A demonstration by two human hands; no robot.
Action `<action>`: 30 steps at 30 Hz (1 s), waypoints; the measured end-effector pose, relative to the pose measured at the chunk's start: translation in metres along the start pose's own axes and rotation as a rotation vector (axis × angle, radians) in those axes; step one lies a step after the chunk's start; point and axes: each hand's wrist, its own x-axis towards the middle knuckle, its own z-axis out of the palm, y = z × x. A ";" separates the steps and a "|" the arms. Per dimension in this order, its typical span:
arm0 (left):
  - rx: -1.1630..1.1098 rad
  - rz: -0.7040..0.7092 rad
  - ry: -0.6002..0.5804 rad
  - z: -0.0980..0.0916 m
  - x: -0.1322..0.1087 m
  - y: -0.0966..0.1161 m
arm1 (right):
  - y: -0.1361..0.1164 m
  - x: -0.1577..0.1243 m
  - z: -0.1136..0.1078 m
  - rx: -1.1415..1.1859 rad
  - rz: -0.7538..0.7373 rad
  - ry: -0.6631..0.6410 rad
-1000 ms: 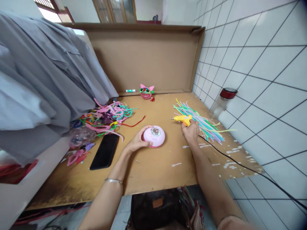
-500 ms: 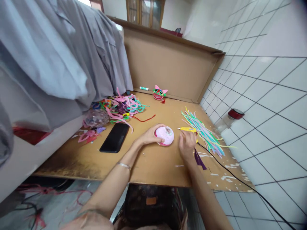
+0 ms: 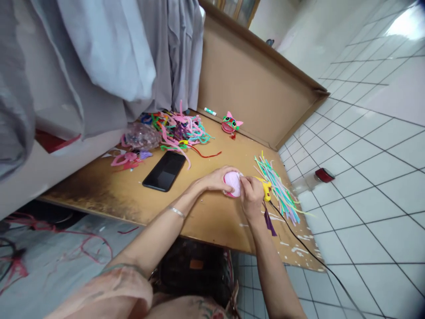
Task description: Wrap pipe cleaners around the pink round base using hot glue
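Observation:
My left hand (image 3: 219, 179) is wrapped round a small pale-pink ball-like piece (image 3: 232, 184) with a darker pink rim, held just over the table. The fingers of my right hand (image 3: 251, 192) are pinched together at its right side, touching it; whatever lies between their tips is hidden. Just behind the right hand lies a yellow glue gun (image 3: 266, 189) with a black cord, its front part covered by the hand. A purple tassel (image 3: 269, 222) is close to the right wrist.
Pastel pipe cleaners (image 3: 277, 188) lie at the right, near a red-lidded jar (image 3: 323, 175). A black phone (image 3: 165, 171) and a tangled colourful pile (image 3: 182, 128) are at the left. At the back are a pink-eared animal-face ornament (image 3: 229, 124) and a marker (image 3: 210, 111). Cardboard (image 3: 239, 79) walls the back.
My right hand has moved from beside the glue gun to the pale-pink piece, its fingers now at the piece's right side. The left hand keeps its hold. The camera view has tilted.

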 end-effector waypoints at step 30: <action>-0.013 0.033 -0.005 0.001 -0.002 0.000 | 0.004 -0.003 -0.006 0.150 0.149 -0.066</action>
